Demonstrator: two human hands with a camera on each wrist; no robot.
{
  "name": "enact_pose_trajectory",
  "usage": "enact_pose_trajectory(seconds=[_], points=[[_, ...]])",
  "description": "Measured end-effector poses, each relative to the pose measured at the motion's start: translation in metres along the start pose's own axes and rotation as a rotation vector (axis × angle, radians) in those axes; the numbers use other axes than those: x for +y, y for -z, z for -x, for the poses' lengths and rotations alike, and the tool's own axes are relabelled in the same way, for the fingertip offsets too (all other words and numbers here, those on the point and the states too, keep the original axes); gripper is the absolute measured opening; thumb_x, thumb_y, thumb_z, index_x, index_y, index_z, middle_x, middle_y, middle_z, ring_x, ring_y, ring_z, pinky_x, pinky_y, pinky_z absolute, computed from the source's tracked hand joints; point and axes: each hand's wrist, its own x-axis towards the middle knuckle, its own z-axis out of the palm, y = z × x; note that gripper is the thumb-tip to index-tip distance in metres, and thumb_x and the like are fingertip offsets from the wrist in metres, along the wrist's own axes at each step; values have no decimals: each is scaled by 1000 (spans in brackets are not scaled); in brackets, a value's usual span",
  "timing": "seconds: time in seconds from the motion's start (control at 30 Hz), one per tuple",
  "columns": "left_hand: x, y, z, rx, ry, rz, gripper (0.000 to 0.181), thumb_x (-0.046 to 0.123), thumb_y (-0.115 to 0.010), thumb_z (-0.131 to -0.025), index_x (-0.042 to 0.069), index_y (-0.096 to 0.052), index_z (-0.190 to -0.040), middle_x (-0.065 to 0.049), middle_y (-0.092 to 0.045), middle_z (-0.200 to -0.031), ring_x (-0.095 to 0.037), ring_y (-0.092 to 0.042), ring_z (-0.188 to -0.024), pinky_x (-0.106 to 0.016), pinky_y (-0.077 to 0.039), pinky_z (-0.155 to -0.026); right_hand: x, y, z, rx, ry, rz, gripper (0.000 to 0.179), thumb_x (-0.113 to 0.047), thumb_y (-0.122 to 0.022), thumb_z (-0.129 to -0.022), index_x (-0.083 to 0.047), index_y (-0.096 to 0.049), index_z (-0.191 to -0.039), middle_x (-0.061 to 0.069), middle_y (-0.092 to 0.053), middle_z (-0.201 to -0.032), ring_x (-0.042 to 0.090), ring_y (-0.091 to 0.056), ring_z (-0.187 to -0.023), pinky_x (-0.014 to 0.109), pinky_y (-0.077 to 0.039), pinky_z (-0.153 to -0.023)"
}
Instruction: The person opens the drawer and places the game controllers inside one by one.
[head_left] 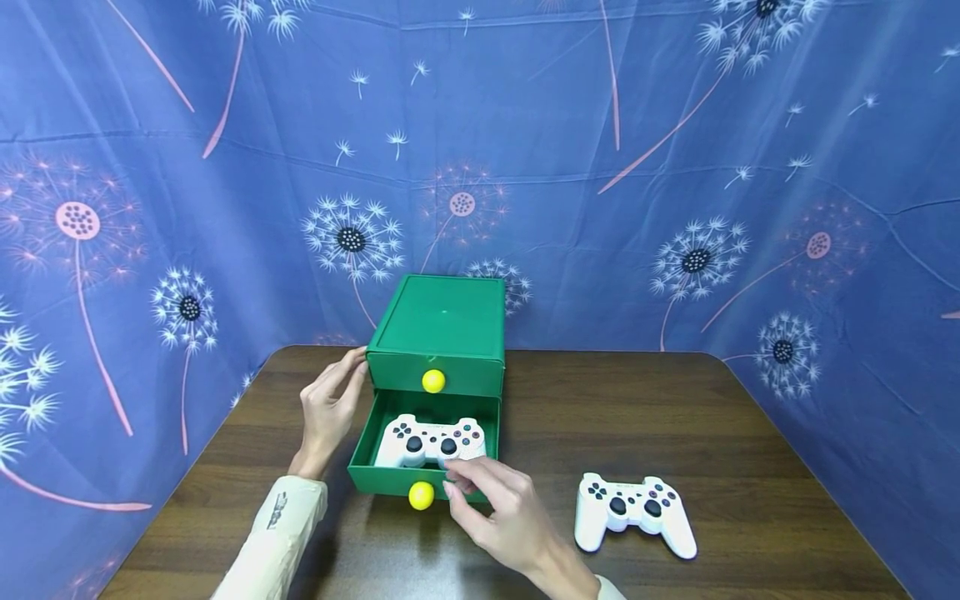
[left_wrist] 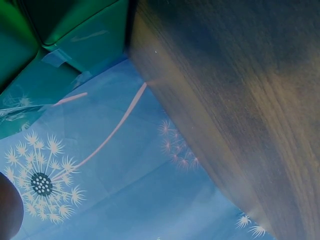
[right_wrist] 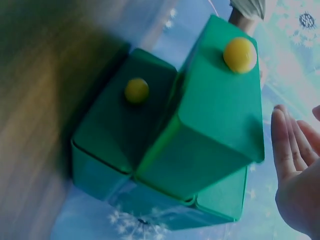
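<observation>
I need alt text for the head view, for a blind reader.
A white game controller lies in the open lower drawer of a green box. A person's left hand touches the box's left side, and the right hand is at the drawer's front. Another controller lies on the wooden table, at right.

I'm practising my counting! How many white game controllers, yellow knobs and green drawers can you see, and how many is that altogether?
White controllers: 2
Yellow knobs: 2
Green drawers: 2
Total: 6
</observation>
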Motion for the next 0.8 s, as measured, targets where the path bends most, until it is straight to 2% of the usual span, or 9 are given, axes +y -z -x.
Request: enact_pose_trajectory(seconds=[0.13, 0.27, 0.37, 0.63, 0.8], points=[[-2, -1, 0, 8, -4, -5, 40, -24, -73, -82, -7, -74, -118, -17, -77, -107, -29, -73, -92, -15, -53, -89, -2, -8, 8, -80, -43, -40, 17, -2, -66, -99, 2, -70, -115, 2, -72, -91, 5, -67, -78, 12, -56, -70], [-4, -2, 1, 13, -11, -12, 42, -25, -73, -80, -7, -74, -118, -18, -76, -106, -35, -72, -89, -14, -53, -89, -3, -13, 15, -165, -158, -75, 22, 0, -71, -95, -1, -70, -117, 3, -73, -92, 2, -66, -79, 12, -56, -70], [-4, -1, 1, 12, -10, -18, 41, -25, -74, -80, -8, -74, -117, -17, -77, -106, -36, -72, -89, -14, -53, -89, -4, -15, 18, -212, -231, -92, 22, -2, -72, -95, -2, -70, -117, 3, -73, -94, 0, -65, -80, 13, -56, -70], [0, 1, 0, -1, -1, -4, 41, -20, -73, -86, -2, -74, -123, -13, -77, -109, -25, -73, -95, -18, -54, -89, -2, -20, 22, -285, -260, -64, 28, -1, -73, -94, -6, -67, -121, 1, -72, -96, -4, -63, -78, 10, -54, -69], [-1, 0, 0, 2, 2, -10, 41, -21, -74, -84, -3, -75, -120, -15, -77, -108, -27, -73, -93, -16, -54, -89, -3, -22, 22, -338, -336, -99, 33, -3, -72, -96, -7, -65, -128, 3, -73, -102, -5, -63, -77, 10, -54, -68]])
